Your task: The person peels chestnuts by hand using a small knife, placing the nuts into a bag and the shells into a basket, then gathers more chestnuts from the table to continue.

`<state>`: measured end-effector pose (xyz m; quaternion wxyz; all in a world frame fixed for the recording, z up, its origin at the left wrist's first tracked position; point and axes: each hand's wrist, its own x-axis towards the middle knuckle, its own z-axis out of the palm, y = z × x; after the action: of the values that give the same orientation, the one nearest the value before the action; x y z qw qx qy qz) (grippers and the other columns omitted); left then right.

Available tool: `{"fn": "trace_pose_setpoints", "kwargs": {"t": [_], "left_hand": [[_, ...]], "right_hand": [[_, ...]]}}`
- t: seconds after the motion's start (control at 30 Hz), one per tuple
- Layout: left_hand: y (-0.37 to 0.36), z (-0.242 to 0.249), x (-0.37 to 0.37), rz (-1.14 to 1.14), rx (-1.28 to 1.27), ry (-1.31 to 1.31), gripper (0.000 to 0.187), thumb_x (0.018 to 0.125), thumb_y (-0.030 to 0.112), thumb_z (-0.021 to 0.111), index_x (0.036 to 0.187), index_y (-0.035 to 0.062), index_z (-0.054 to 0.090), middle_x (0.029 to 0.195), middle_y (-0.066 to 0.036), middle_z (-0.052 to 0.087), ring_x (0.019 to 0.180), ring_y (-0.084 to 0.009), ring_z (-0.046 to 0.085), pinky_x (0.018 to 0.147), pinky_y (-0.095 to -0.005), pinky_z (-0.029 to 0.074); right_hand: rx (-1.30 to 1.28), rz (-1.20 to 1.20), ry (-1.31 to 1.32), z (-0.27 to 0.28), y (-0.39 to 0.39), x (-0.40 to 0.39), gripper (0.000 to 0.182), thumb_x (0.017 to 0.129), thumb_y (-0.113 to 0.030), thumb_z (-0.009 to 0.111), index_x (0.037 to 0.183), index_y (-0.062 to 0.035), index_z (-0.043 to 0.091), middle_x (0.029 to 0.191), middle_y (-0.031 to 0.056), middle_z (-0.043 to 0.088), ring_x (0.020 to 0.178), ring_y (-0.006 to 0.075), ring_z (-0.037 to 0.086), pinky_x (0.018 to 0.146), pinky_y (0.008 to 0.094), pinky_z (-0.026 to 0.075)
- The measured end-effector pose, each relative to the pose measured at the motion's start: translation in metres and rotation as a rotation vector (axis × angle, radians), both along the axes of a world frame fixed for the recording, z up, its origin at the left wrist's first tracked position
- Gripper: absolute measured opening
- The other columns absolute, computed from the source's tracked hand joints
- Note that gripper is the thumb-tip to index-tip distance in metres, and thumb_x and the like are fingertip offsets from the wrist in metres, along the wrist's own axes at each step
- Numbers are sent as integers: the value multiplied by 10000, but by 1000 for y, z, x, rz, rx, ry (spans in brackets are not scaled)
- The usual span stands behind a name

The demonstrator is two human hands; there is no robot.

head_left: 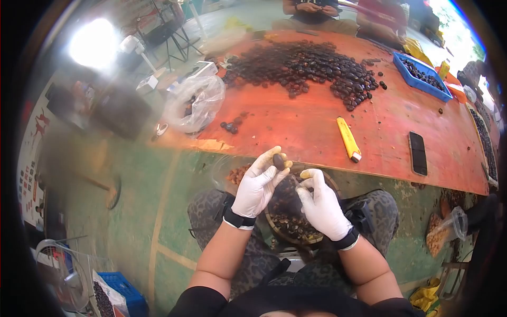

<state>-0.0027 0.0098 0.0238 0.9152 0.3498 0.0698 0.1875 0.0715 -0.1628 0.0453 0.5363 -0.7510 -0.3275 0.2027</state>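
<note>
Gloved in white, my left hand [256, 185] pinches a dark brown nut [278, 161] between thumb and fingers, just off the table's near edge. My right hand [321, 206], also gloved, is closed slightly lower and to the right. Its thumb and forefinger pinch together; whatever they hold is too small to make out. Below both hands, between my knees, sits a round basket [334, 185] with broken shells [293, 227] in it. A plastic bag of peeled brown kernels [237, 173] lies just left of my left hand.
The red table [296, 127] carries a large heap of dark nuts [311, 66], a yellow box cutter [348, 139], a phone [418, 153] and a clear plastic bag [203, 103]. A blue tray [422, 90] of nuts stands far right. Other people sit across the table.
</note>
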Motion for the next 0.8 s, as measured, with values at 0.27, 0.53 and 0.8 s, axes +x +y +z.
{"fn": "trace_pose_setpoints", "kwargs": {"t": [0.27,0.53,0.8], "left_hand": [[3,-21,1,30,167,-27,375,941,1,631,1310,27,573,1241,-106,626,1151,-241,623,981,-336,543],[-6,-21,6,37,269,-23,366,876,-56,671,1234,14,639,1158,-104,672,1039,-207,643,915,-342,531],[-11,-19,8,83,353,-49,302,871,-101,651,1150,11,643,1036,-68,689,923,-143,658,802,-270,533]], "right_hand": [[145,32,-72,-15,5,5,470,917,-24,604,1381,-66,540,990,174,639,887,315,655,805,368,532],[200,59,-40,-13,9,5,484,906,0,620,1381,-67,555,982,162,671,857,268,671,790,324,529],[207,32,-120,-13,8,-1,477,951,15,558,1421,-60,528,1024,106,651,800,161,600,737,268,509]]}}
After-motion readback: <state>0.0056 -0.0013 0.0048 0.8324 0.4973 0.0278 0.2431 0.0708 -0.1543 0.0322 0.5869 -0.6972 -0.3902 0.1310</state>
